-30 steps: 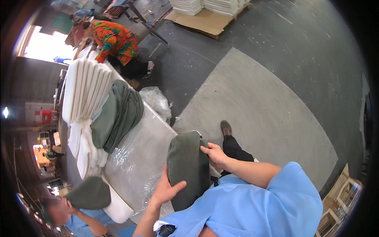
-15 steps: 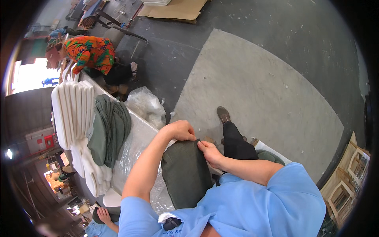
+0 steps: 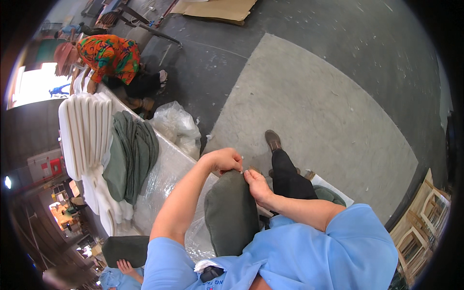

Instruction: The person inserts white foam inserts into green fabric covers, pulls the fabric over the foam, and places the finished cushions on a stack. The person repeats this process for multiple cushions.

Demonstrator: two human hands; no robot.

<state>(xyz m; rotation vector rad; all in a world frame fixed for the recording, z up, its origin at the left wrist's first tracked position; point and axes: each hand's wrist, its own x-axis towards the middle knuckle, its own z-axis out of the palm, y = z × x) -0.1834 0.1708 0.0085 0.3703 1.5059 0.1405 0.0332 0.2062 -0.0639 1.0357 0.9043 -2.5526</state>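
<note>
A dark green fabric cushion [image 3: 232, 215] lies against my front on the plastic-wrapped table [image 3: 166, 176]. At its far corner my left hand [image 3: 223, 160] is closed, thumb and fingertips pinched together. Beside it my right hand [image 3: 258, 187] pinches close to the same corner, thumb uppermost. The fingertips nearly meet, with something tiny and pale between them that I cannot make out. Left of the cushion lies a pile of folded green covers [image 3: 129, 157]. White foam pads [image 3: 87, 133] stand stacked next to that pile.
A clear plastic bag [image 3: 176, 128] bulges beyond the table edge. Far left, a person in an orange patterned shirt [image 3: 110, 58] bends over the table. Lower left, a co-worker's hand [image 3: 126, 267] holds another green cushion [image 3: 124, 250]. Wooden frames [image 3: 418, 232] lean at the right.
The cushion in front of me has turned slightly, and my hands have shifted a little at its corner. The co-worker's cushion has come further into view at lower left.
</note>
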